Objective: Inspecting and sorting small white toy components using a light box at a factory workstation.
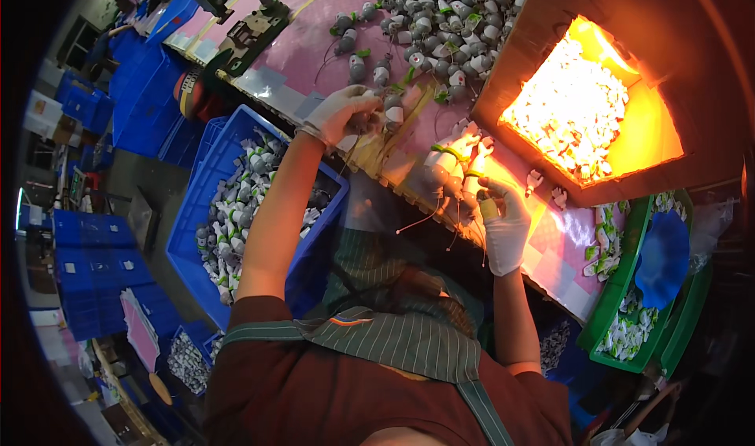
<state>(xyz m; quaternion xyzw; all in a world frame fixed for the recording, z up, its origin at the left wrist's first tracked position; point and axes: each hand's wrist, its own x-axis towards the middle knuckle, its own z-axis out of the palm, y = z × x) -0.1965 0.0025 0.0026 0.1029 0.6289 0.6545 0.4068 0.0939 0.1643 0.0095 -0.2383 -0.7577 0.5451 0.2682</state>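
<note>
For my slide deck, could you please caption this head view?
Gloved left hand and right hand handle small wired parts on a pink bench beside a glowing box.

The worktop (311, 45) is pink, patched with pale grey tape and crossed by a yellow line. The parts (440, 13) heaped on it are grey and white with green bits and thin dark wires. Both hands wear white gloves: the left hand (340, 114) and the right hand (503, 224). The cardboard box (543, 29) is brown outside and glows orange-yellow inside. The crate (206, 180) is blue, filled with grey and white pieces. The tray (621, 289) is green, with a blue cloth (664, 259) in it. The apron (393, 340) has green and white stripes over a dark red shirt (275, 391).
</note>
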